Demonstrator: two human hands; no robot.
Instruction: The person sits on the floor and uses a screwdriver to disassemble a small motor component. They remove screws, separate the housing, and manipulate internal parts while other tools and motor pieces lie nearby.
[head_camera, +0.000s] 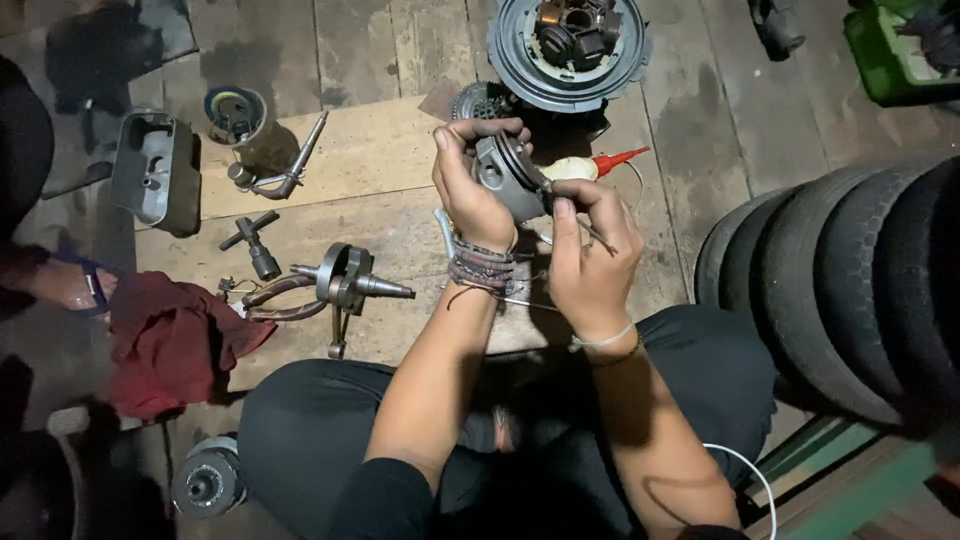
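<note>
1. Holding a grey piston (507, 172) up over the wooden board (350, 160), well above the floor parts; left hand (470, 190) is wrapped around its crown and skirt, fingers clenched on it.
2. Right hand (590, 250) pinches at the piston's side with thumb and forefinger, and a thin metal rod or pick (598, 238) seems to run out from under the fingers (too small to tell exactly what it is).
3. Step in hand, as I judge it: working on the ring grooves or pin clip at the piston's side.
4. Next move calls for a steady left grip and a fine, controlled pull from the right fingertips; a slip could drop a small part.
5. Nearby: crankshaft with rod (345, 285) left of the forearms, red rag (170, 340), stator plate (568, 45) beyond the hands, oil bottle with red spout (590, 165) just behind the piston, tyres (850, 280) at right.
</note>
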